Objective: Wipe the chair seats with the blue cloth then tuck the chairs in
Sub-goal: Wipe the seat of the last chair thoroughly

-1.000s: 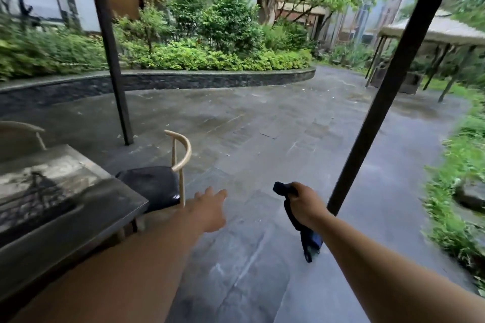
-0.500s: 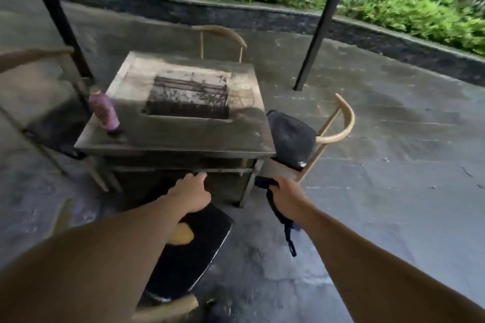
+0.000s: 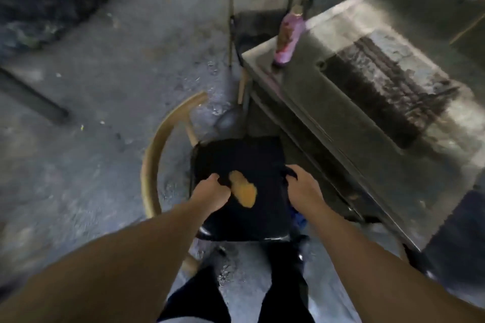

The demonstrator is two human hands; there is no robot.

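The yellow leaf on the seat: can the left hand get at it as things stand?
Probably yes. The left hand rests on the black seat right beside the leaf, its fingers nearly touching it, and nothing lies between them.

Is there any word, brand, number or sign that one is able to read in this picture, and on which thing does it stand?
None can be read.
Pink bottle on the table: it has a label, too blurred to read.
Chair seat, yellow leaf and blue cloth: no text shows.
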